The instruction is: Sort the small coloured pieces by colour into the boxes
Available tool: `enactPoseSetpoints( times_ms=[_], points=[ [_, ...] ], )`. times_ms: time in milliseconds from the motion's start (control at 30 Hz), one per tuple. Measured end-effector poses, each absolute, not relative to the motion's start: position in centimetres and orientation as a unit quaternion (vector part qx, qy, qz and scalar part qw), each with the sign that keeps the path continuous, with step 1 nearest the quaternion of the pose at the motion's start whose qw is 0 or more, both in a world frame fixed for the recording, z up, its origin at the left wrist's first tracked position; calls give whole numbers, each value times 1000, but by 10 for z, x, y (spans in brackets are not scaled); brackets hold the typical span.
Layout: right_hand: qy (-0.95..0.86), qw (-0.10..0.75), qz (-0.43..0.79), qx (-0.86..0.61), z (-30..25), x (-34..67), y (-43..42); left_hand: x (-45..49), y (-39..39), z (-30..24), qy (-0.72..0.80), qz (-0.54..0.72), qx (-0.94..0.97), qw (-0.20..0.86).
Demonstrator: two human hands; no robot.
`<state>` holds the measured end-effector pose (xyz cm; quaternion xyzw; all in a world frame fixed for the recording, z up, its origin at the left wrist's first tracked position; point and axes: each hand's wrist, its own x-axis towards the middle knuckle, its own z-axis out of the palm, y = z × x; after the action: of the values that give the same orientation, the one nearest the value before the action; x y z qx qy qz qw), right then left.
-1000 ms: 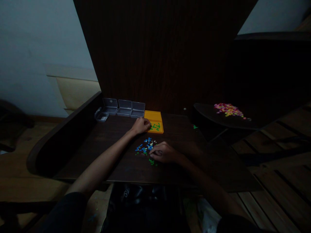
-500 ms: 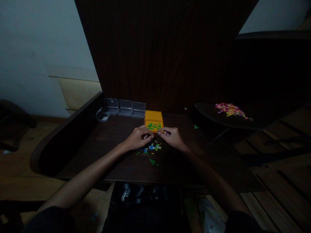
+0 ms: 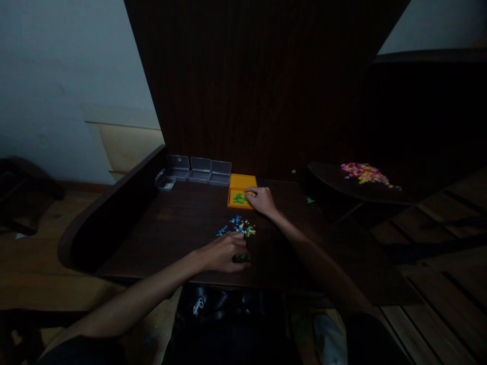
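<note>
A small heap of tiny coloured beads [image 3: 238, 226], blue, green, yellow and white, lies in the middle of the dark wooden table [image 3: 178, 223]. My left hand [image 3: 222, 252] rests just below the heap, fingers curled over a few green beads [image 3: 243, 257] near the front edge. My right hand [image 3: 261, 199] reaches over the right side of an orange tray [image 3: 239, 181] that holds green beads [image 3: 239, 198], its fingertips pinched together above them. What the pinch holds is too small to see.
Three clear plastic boxes with raised lids [image 3: 200, 170] stand at the table's back left, a smaller clear box [image 3: 165, 182] beside them. A pile of pink and yellow beads [image 3: 364, 173] lies on a dark round surface to the right. A tall dark panel rises behind the table.
My right hand moved from the heap up to the orange tray. My left hand drew back from the tray, past the heap, to the green beads near the front edge.
</note>
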<state>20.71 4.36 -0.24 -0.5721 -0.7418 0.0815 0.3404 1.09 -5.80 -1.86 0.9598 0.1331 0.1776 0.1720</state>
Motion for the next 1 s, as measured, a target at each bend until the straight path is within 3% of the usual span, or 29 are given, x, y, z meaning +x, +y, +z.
enactPoseSetpoints(
  times_ms=[300, 467, 600, 767, 1000],
  points=[
    [-734, 154, 42, -660, 0, 202, 42, 11, -57, -21, 138, 174, 955, 197],
    [-742, 115, 41, -659, 5, 203, 39, 11, -55, -21, 141, 181, 955, 190],
    [-733, 145, 36, -663, 6, 205, 34, 10, -50, -12, 146, 207, 952, 174],
    [-728, 242, 25, -641, -3, 212, 21, 5, -31, 9, 190, 276, 933, 133],
    [-798, 360, 108, -471, -23, 219, -19, 3, 7, 33, 279, 396, 872, 71]
  ],
)
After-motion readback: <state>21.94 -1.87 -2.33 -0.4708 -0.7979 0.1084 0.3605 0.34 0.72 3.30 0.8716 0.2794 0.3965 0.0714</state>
